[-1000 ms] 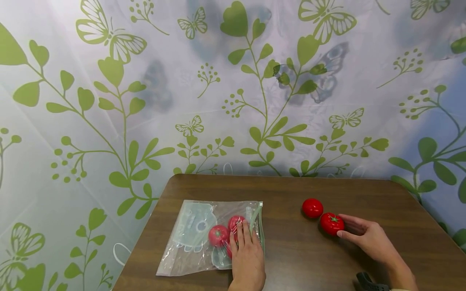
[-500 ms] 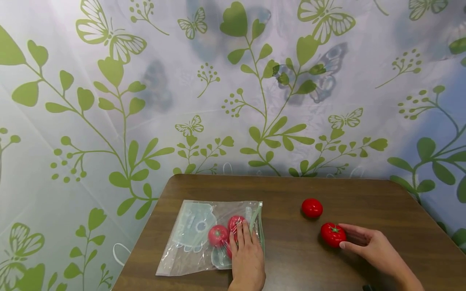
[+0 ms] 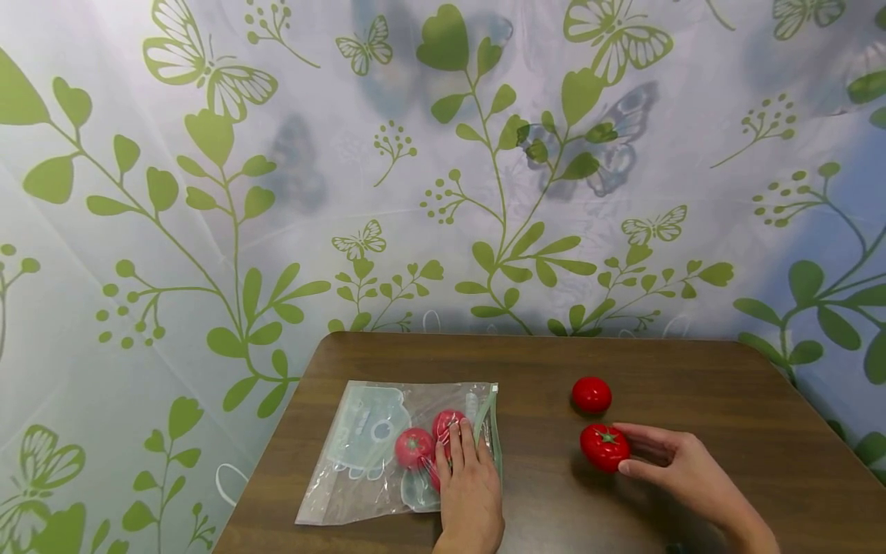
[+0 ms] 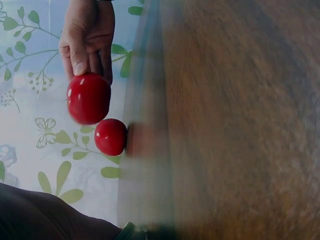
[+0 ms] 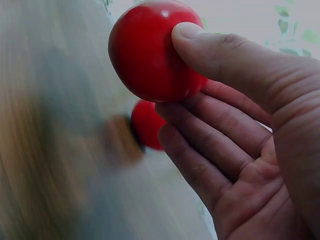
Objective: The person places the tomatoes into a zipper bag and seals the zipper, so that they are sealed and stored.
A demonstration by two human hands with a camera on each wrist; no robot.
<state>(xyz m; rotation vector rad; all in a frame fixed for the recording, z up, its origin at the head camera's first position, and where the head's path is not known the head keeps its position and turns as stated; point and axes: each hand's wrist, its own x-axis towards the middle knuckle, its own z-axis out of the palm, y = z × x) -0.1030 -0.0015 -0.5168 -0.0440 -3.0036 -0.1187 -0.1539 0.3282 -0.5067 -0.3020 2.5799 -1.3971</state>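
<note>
Right hand point(image 3: 681, 463) pinched stemmed tomato point(image 3: 605, 448) between thumb and fingers, above table point(image 3: 540, 477); second tomato point(image 3: 591, 395) lay just beyond; left hand point(image 3: 472, 492), fingers straight, rested on clear bag point(image 3: 374, 496) over bagged tomatoes point(image 3: 413, 448); step in hand looked like transfer of stemmed tomato; next move likely called for firm pinch, bag steadied, green zip edge point(image 3: 491, 403) parted.

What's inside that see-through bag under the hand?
Inside the clear zip bag, one red tomato with a green top shows well. More red peeks out beside it, but the left hand covers part, so I can't count everything.
</note>
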